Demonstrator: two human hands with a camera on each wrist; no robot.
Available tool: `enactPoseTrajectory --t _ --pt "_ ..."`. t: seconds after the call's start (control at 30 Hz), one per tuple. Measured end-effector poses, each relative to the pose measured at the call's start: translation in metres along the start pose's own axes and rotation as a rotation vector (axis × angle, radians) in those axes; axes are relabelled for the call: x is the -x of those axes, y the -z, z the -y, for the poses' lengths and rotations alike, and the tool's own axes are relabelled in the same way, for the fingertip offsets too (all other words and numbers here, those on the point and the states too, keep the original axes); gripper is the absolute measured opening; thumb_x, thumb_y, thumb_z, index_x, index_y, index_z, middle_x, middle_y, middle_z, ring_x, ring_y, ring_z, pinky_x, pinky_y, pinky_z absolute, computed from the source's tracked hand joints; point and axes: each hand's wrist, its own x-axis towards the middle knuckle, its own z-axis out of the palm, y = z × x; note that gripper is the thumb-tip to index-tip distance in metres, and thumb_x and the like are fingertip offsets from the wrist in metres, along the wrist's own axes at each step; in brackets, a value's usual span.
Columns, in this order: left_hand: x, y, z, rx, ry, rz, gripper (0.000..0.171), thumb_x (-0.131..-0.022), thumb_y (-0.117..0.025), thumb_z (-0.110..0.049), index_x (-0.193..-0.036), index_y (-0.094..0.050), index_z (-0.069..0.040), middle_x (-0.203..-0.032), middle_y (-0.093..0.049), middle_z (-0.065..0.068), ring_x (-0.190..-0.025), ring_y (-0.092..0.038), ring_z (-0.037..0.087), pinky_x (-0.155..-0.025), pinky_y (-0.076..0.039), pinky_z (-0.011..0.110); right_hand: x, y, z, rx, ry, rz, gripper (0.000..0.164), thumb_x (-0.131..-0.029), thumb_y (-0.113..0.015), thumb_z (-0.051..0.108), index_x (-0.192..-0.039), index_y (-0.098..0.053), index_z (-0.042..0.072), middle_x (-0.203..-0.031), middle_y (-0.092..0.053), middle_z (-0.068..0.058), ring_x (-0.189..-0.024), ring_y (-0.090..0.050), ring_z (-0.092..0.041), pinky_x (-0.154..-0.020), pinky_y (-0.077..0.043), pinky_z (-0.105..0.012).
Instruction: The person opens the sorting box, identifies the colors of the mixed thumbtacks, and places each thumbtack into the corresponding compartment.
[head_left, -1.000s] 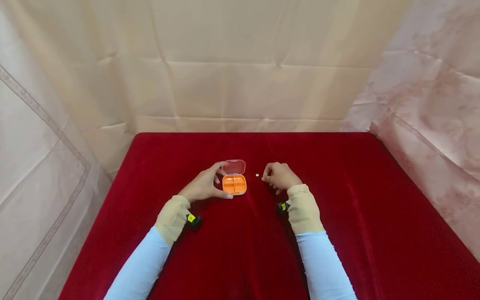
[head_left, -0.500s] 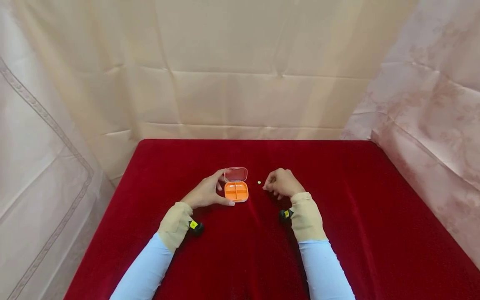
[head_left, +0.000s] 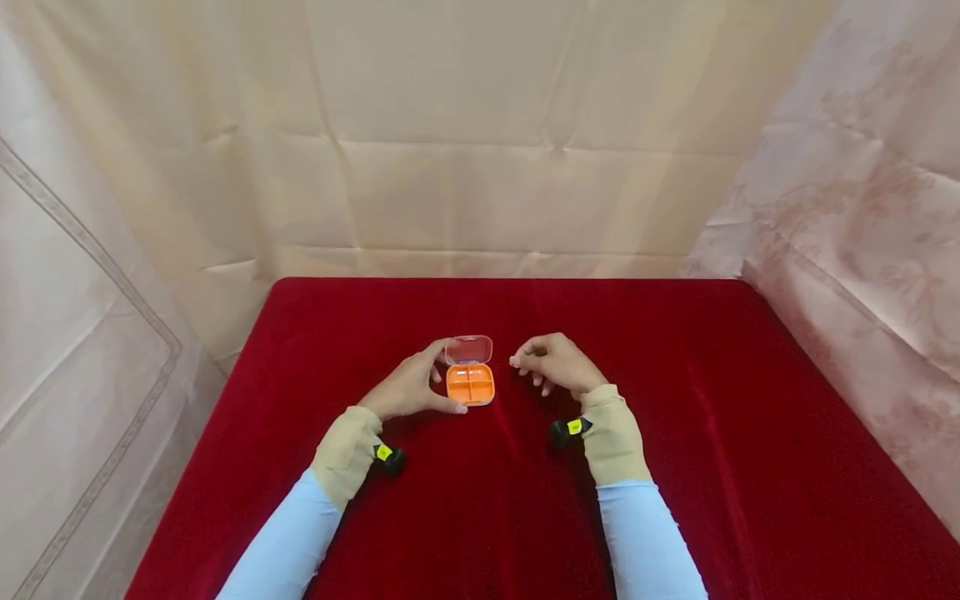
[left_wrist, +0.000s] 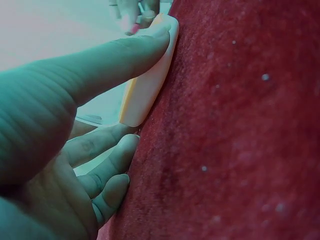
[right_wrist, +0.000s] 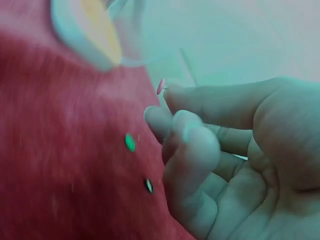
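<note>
Right grip (head_left: pixel 553 363) pinches a small pink pill (right_wrist: pixel 160 86) between thumb and forefinger tip, held just right of the orange pill box (head_left: pixel 470 383). That box sits open on the red velvet bench (head_left: pixel 712 400), its clear lid (head_left: pixel 468 350) tipped back, its inside split into compartments. Left grip (head_left: pixel 408 385) steadies the box, thumb along its near edge and fingers curled at its left side. Two green pills (right_wrist: pixel 130 142) lie on the velvet under the right fingers (right_wrist: pixel 192 135). Creased beige cloth (head_left: pixel 480 133) hangs behind.

On the bench (head_left: pixel 675 375), only the orange pill box (head_left: pixel 470 383) with its raised clear lid (head_left: pixel 468 349) stands between the left hand (head_left: pixel 408 387) and right hand (head_left: pixel 555 362). Two small pills (right_wrist: pixel 130 142) lie on the cloth under the right hand's fingers. Cloth walls (head_left: pixel 487 167) close the back and both sides.
</note>
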Motion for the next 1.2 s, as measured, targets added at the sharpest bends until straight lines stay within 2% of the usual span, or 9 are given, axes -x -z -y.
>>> enactPoseTrajectory --t 0.1,0.23,0.33,0.5,0.63,0.83,1.07,1.2 --pt "-0.002 0.001 0.0 -0.009 0.0 -0.005 0.101 -0.07 -0.097 -0.036 -0.153 -0.04 -0.02 -0.124 -0.057 0.001 -0.102 -0.054 0.019 -0.085 -0.049 0.036 0.0 0.001 0.005 -0.122 0.01 0.015 0.025 -0.1 -0.071 0.019 -0.108 -0.072 -0.004 -0.088 -0.066 -0.013 -0.062 -0.052 -0.015 -0.048 -0.047 -0.025" --pt "0.003 -0.003 0.004 -0.014 0.004 0.004 0.103 -0.071 -0.097 -0.036 -0.154 -0.04 -0.018 -0.124 -0.057 0.001 -0.1 -0.054 0.02 -0.085 -0.049 0.037 0.003 -0.003 0.0 -0.245 -0.021 0.047 0.031 -0.098 -0.073 0.021 -0.112 -0.071 -0.007 -0.087 -0.065 -0.011 -0.06 -0.048 -0.012 -0.048 -0.044 -0.021" --pt "0.006 -0.006 0.006 -0.016 0.0 0.011 0.102 -0.071 -0.097 -0.035 -0.154 -0.04 -0.017 -0.123 -0.057 0.001 -0.099 -0.053 0.019 -0.085 -0.049 0.036 0.005 -0.004 -0.005 -0.272 -0.032 0.067 0.032 -0.096 -0.075 0.021 -0.112 -0.072 -0.007 -0.085 -0.066 -0.008 -0.058 -0.047 -0.01 -0.047 -0.043 -0.02" --pt "0.003 -0.005 0.005 -0.015 -0.025 0.0 0.103 -0.07 -0.097 -0.036 -0.154 -0.04 -0.016 -0.123 -0.058 0.001 -0.097 -0.054 0.02 -0.084 -0.049 0.036 0.003 -0.001 -0.003 -0.337 -0.003 0.082 0.036 -0.095 -0.076 0.019 -0.112 -0.069 -0.011 -0.083 -0.065 -0.008 -0.056 -0.045 -0.008 -0.045 -0.04 -0.019" --pt "0.001 -0.004 0.004 -0.026 -0.027 0.001 0.104 -0.071 -0.097 -0.036 -0.155 -0.039 -0.017 -0.121 -0.059 0.0 -0.096 -0.053 0.02 -0.083 -0.048 0.036 0.001 0.002 -0.003 -0.465 0.02 0.127 0.04 -0.099 -0.07 0.015 -0.12 -0.06 -0.017 -0.082 -0.063 -0.005 -0.056 -0.044 -0.008 -0.045 -0.038 -0.018" --pt "-0.003 -0.007 0.006 -0.025 -0.017 0.001 0.104 -0.07 -0.097 -0.036 -0.155 -0.04 -0.017 -0.12 -0.058 0.001 -0.095 -0.053 0.02 -0.083 -0.048 0.036 -0.004 0.002 -0.012 -0.672 0.016 0.205 0.028 -0.106 -0.056 0.008 -0.117 -0.053 -0.017 -0.082 -0.062 -0.004 -0.057 -0.043 -0.008 -0.044 -0.036 -0.016" --pt "-0.004 -0.014 0.01 0.005 -0.016 0.019 0.102 -0.07 -0.097 -0.037 -0.153 -0.042 -0.017 -0.12 -0.058 -0.001 -0.098 -0.053 0.018 -0.085 -0.048 0.036 -0.004 -0.007 -0.023 -0.711 0.013 0.231 0.018 -0.106 -0.055 0.009 -0.112 -0.055 -0.008 -0.082 -0.061 -0.002 -0.057 -0.043 -0.008 -0.044 -0.036 -0.016" --pt "-0.003 -0.013 0.008 0.014 -0.019 0.02 0.101 -0.07 -0.097 -0.034 -0.153 -0.042 -0.016 -0.121 -0.058 0.0 -0.099 -0.053 0.019 -0.086 -0.048 0.036 -0.004 -0.01 -0.022 -0.702 0.019 0.237 0.021 -0.106 -0.056 0.009 -0.114 -0.054 -0.01 -0.082 -0.06 -0.002 -0.057 -0.042 -0.008 -0.044 -0.036 -0.017"
